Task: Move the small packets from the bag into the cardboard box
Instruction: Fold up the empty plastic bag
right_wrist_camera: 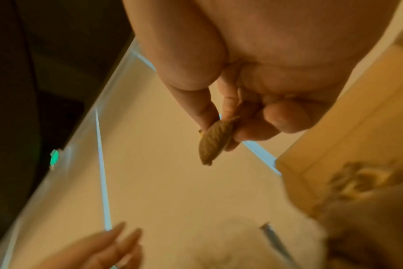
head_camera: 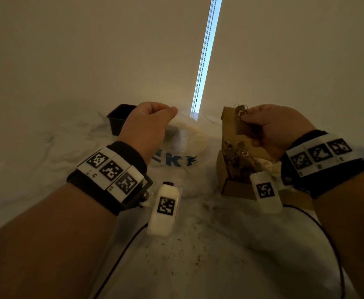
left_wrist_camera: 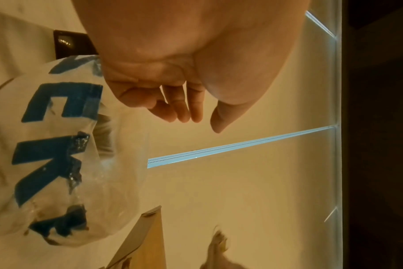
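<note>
Right hand (head_camera: 273, 128) pinches a small packet (right_wrist_camera: 215, 141) above the cardboard box (head_camera: 237, 186). Left hand (head_camera: 148, 126) hangs loosely curled, holding nothing, above the bag (head_camera: 176, 156) at the worktop's (head_camera: 47, 152) far edge.

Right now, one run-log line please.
right hand: pinches packet above cardboard box | left hand: empty, over bag

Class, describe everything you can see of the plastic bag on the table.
The plastic bag is thin, clear and crinkled, printed with big blue letters. It slumps on the pale marbled table, between a black tub and the cardboard box. The left hand hangs over its mouth, fingers curled. Its contents are too blurred to tell.
</note>
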The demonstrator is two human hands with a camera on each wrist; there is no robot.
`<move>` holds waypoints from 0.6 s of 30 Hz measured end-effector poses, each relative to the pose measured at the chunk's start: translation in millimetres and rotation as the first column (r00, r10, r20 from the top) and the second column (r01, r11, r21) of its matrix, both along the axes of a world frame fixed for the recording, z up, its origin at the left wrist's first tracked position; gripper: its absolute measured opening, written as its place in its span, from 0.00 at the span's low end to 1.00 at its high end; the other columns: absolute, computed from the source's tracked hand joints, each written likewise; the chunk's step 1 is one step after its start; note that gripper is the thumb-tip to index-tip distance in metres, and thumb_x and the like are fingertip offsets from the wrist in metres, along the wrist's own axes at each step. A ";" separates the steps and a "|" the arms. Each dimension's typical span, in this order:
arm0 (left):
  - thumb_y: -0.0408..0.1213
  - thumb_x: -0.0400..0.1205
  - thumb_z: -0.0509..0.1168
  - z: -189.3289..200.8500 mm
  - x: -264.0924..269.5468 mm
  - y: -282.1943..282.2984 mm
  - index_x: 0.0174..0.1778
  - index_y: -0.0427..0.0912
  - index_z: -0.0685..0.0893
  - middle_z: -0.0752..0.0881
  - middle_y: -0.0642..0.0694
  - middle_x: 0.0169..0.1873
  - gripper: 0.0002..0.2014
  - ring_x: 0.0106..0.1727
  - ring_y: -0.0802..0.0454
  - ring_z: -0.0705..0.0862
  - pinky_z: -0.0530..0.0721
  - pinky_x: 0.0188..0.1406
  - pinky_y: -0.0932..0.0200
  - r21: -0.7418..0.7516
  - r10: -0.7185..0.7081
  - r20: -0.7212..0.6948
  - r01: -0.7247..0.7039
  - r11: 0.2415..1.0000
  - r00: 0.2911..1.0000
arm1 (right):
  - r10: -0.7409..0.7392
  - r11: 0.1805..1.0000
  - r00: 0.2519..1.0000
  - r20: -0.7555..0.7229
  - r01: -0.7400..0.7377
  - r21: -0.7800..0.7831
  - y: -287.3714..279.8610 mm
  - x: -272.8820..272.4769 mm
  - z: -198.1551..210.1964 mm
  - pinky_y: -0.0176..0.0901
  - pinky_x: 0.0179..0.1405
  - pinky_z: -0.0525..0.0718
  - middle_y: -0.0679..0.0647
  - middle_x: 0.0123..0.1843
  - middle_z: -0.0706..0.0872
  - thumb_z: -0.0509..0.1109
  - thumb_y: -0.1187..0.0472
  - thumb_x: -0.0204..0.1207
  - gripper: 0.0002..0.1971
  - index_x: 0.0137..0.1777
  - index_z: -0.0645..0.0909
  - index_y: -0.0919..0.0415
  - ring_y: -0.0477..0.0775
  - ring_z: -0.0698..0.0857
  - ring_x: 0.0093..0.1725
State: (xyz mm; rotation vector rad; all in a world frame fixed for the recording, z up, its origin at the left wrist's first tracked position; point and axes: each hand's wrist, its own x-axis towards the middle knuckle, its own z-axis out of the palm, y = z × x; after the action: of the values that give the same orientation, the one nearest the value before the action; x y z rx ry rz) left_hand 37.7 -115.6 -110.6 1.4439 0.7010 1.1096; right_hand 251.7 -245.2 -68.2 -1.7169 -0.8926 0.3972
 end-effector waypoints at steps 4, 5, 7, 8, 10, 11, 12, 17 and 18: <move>0.49 0.83 0.69 1.9 -1.7 2.8 0.52 0.51 0.84 0.85 0.52 0.44 0.08 0.45 0.54 0.83 0.78 0.38 0.57 -0.036 0.038 0.014 -0.037 0.999 0.999 | -0.053 0.899 0.958 0.282 0.169 -0.403 -3.7 20.1 0.6 0.50 0.35 0.83 0.65 0.44 0.89 0.75 0.53 0.73 0.09 0.42 0.85 0.60 0.63 0.86 0.36; 0.49 0.83 0.70 2.2 -2.5 2.9 0.53 0.51 0.84 0.85 0.52 0.45 0.08 0.48 0.53 0.84 0.78 0.40 0.56 -0.044 0.043 0.012 -0.042 0.998 0.999 | -0.041 0.855 0.947 0.318 0.198 -0.480 -5.6 19.0 1.3 0.49 0.34 0.82 0.64 0.38 0.88 0.74 0.54 0.75 0.11 0.42 0.85 0.64 0.61 0.83 0.32; 0.50 0.82 0.70 1.8 -3.6 3.4 0.55 0.51 0.84 0.85 0.52 0.50 0.10 0.53 0.51 0.84 0.79 0.44 0.54 -0.060 0.058 0.013 -0.058 0.997 0.998 | -0.021 0.772 0.940 0.341 0.233 -0.592 -6.9 19.3 2.8 0.45 0.30 0.78 0.61 0.29 0.83 0.72 0.56 0.78 0.14 0.41 0.85 0.69 0.58 0.79 0.27; 0.51 0.82 0.69 1.5 -4.3 4.1 0.55 0.51 0.84 0.84 0.51 0.52 0.10 0.54 0.50 0.84 0.80 0.45 0.53 -0.069 0.065 0.016 -0.064 0.996 0.998 | -0.002 0.740 0.942 0.335 0.226 -0.633 -6.7 17.3 3.1 0.44 0.29 0.78 0.60 0.27 0.81 0.72 0.57 0.79 0.14 0.41 0.86 0.70 0.57 0.78 0.26; 0.50 0.83 0.69 0.6 -5.1 5.4 0.57 0.50 0.83 0.84 0.50 0.53 0.12 0.54 0.50 0.84 0.80 0.44 0.54 -0.078 0.081 0.021 -0.079 0.994 0.996 | 0.053 0.678 0.933 0.355 0.227 -0.699 -5.1 11.2 2.0 0.43 0.29 0.78 0.59 0.29 0.82 0.70 0.56 0.80 0.15 0.42 0.87 0.69 0.57 0.79 0.27; 0.50 0.83 0.69 1.7 -6.2 5.1 0.58 0.50 0.83 0.84 0.50 0.52 0.12 0.53 0.51 0.84 0.80 0.43 0.55 -0.093 0.089 0.022 -0.086 0.992 0.996 | 0.090 0.643 0.917 0.388 0.244 -0.726 -3.7 7.9 1.5 0.43 0.31 0.79 0.59 0.31 0.84 0.70 0.54 0.80 0.16 0.41 0.86 0.68 0.57 0.81 0.28; 0.49 0.84 0.68 1.5 -6.3 6.8 0.59 0.49 0.82 0.84 0.51 0.51 0.12 0.52 0.52 0.83 0.79 0.41 0.56 -0.097 0.092 0.031 -0.088 0.991 0.995 | 0.122 0.608 0.903 0.412 0.261 -0.750 -1.1 5.7 0.8 0.43 0.33 0.80 0.58 0.32 0.85 0.69 0.52 0.80 0.16 0.40 0.85 0.66 0.57 0.82 0.30; 0.48 0.84 0.67 2.3 -10.0 13.0 0.63 0.45 0.82 0.80 0.52 0.42 0.15 0.42 0.54 0.80 0.77 0.35 0.57 -0.158 0.137 -0.015 -0.137 0.978 0.990 | 0.300 0.501 0.785 0.542 0.354 -0.790 4.8 -5.8 0.7 0.41 0.38 0.81 0.51 0.38 0.81 0.67 0.52 0.82 0.12 0.50 0.84 0.61 0.53 0.81 0.37; 0.46 0.84 0.66 4.8 -11.9 11.7 0.65 0.43 0.82 0.78 0.51 0.40 0.16 0.42 0.51 0.81 0.79 0.36 0.55 -0.175 0.135 -0.030 -0.138 0.975 0.990 | 0.311 0.500 0.769 0.559 0.368 -0.784 5.9 -7.1 2.9 0.39 0.35 0.79 0.50 0.39 0.80 0.66 0.54 0.83 0.08 0.49 0.82 0.58 0.52 0.79 0.37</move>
State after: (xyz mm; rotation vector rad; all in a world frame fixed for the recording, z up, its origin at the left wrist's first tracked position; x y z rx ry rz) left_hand 25.8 -103.9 -105.8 1.2706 0.8998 1.1114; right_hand 244.6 -239.2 -65.4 -2.9739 -1.2665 0.2148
